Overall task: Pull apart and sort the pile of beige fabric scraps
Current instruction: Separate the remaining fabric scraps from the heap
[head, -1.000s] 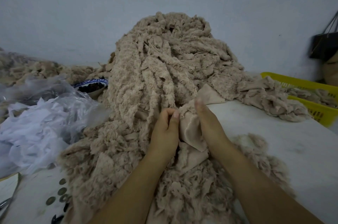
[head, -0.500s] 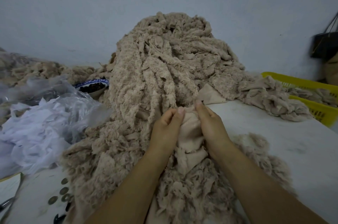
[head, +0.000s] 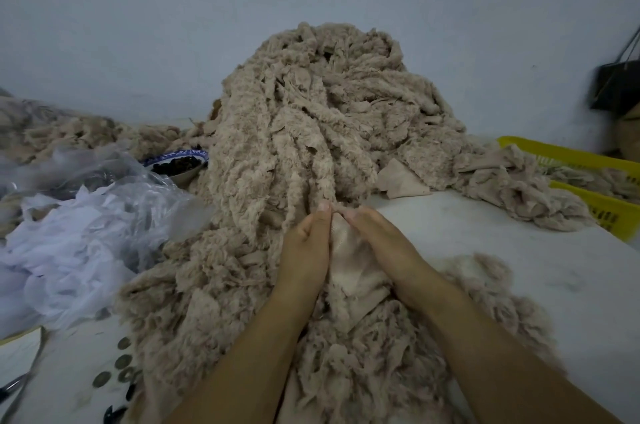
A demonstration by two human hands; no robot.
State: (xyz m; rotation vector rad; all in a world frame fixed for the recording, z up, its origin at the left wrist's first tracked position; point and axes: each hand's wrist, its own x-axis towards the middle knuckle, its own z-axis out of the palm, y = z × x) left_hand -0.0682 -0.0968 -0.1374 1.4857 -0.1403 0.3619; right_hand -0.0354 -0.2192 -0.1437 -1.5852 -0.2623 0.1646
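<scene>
A tall pile of beige fabric scraps [head: 311,119] rises against the wall and spills toward me over the white table [head: 519,250]. At its foot, my left hand [head: 306,250] and my right hand [head: 384,243] both pinch the top edge of one smooth beige scrap [head: 349,257], fingertips nearly touching. The scrap hangs down between my hands onto the fluffy shreds below. A flat beige piece [head: 401,181] lies apart at the pile's right foot.
A yellow basket [head: 588,178] with beige scraps stands at the right. Clear plastic and white shreds [head: 69,243] lie at the left, with a blue-rimmed bowl [head: 176,164] behind. Several coins [head: 117,371] and scissors [head: 10,389] lie near the front left.
My two hands have come closer together at the top of the smooth scrap, and the scrap has been drawn toward me, away from the flat piece by the pile.
</scene>
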